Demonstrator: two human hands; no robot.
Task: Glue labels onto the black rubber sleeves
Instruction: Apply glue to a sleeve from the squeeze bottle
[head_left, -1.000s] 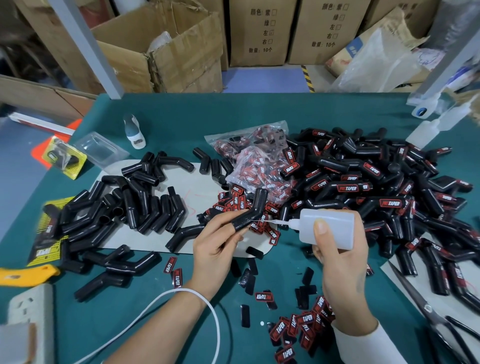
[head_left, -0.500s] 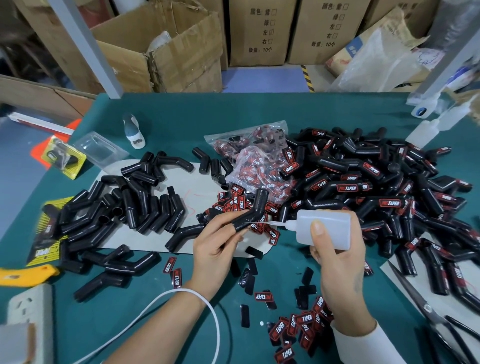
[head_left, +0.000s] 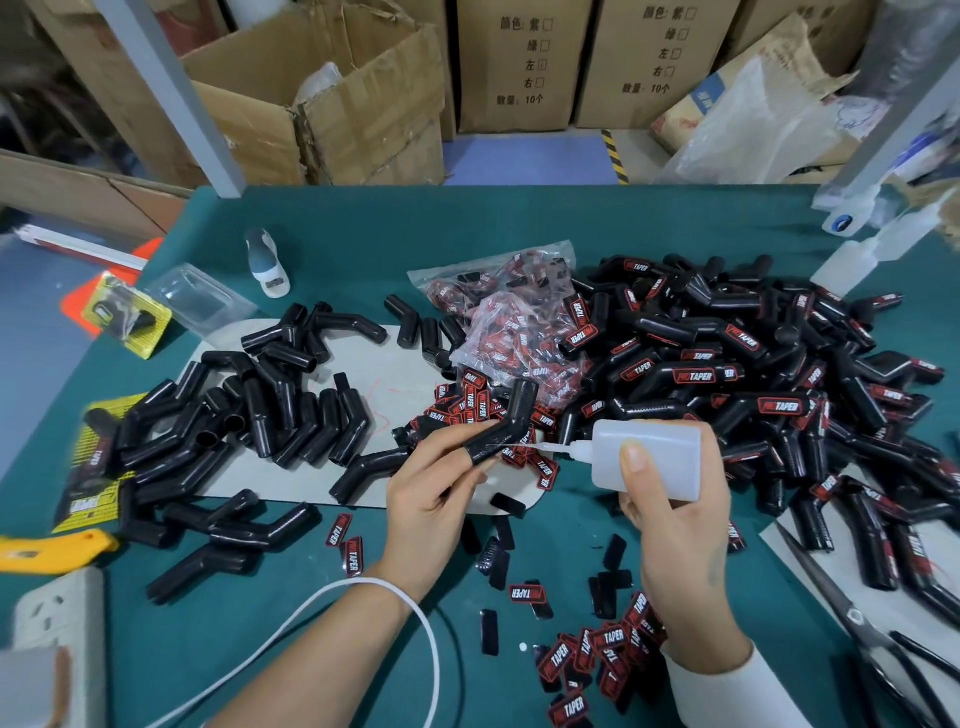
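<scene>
Sleeve first: I see a bent black rubber sleeve (head_left: 503, 423), glossy, elbow-shaped and without a label, held just above the grey card mat (head_left: 395, 379) at the centre of the green table (head_left: 519, 228). My left hand (head_left: 434, 499) pinches its lower end, one fingertip tucked into the open mouth, the upper end tilted up and to the right. My right hand (head_left: 675, 535) is wrapped round a translucent white squeeze glue bottle (head_left: 644, 460), thumb on its side, the thin nozzle lying level and touching the sleeve's bend. Loose red-and-black labels (head_left: 582, 660) lie near my right wrist.
</scene>
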